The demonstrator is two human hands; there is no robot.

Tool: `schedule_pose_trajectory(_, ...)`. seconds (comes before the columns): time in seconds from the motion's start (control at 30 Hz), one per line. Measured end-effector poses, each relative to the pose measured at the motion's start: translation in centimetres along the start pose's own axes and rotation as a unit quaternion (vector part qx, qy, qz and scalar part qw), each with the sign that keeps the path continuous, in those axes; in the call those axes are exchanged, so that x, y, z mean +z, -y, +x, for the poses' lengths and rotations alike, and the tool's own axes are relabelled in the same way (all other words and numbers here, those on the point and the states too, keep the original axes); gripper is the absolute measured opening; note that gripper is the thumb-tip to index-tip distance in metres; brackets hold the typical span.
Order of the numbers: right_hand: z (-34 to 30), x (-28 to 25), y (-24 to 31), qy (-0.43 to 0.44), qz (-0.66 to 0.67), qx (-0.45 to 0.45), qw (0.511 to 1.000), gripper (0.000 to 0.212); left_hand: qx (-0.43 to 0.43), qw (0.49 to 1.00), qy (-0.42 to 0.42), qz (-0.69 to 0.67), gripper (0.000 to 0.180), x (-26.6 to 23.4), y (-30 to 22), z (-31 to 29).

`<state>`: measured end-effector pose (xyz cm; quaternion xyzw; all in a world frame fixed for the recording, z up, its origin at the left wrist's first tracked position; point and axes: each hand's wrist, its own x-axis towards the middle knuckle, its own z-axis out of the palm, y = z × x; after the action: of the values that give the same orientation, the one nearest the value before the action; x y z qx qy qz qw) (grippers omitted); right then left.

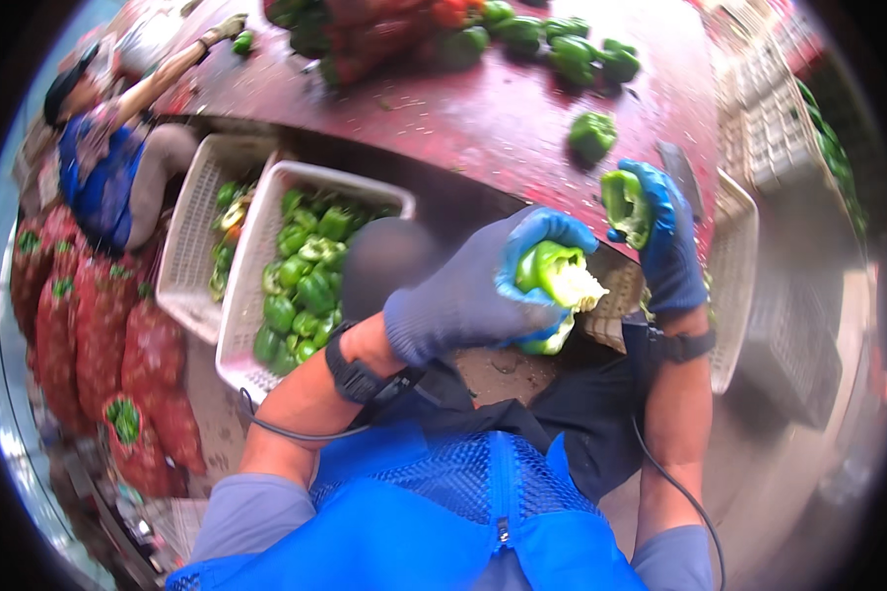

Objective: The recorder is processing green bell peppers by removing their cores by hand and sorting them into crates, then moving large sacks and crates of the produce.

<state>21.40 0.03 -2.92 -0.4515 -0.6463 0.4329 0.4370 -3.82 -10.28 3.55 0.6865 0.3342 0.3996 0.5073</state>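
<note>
Both my hands wear grey knit gloves with blue-coated fingers. My left hand (508, 281) is closed round a cut green bell pepper (550, 274), its pale seed core showing. Another pale green piece shows just under those fingers. To the right, my right hand (668, 231) grips a hollowed green bell pepper piece (625, 207) by its edge, the cut side toward the left hand. The two pieces are apart. On the red table (443, 138), a whole green bell pepper (592, 136) sits just beyond the right hand.
Left of my knees, a white crate (256, 261) holds many green peppers; a second crate (182, 246) stands beside it. Red mesh sacks (99, 325) line the far left, near a person (118, 167) reaching onto the table. More crates (769, 128) stand at right.
</note>
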Motion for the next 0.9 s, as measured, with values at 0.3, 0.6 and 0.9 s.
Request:
schedule_pose_trajectory(0.3,2.5,12.7,14.1,0.197,0.037,0.002,0.98,0.041,-0.11,0.909,-0.381,-0.126,0.06,-4.0,-1.7,-18.0)
schedule_pose_trajectory(0.6,0.4,23.2,12.6,0.323,-0.104,-0.133,0.931,0.041,-0.053,0.889,-0.398,-0.223,0.055,-5.4,1.3,-22.5)
schedule_pose_trajectory(0.9,-4.8,23.1,12.0,0.503,0.043,-0.032,0.863,0.048,-0.03,0.916,-0.364,-0.166,0.054,-5.4,1.7,-20.9)
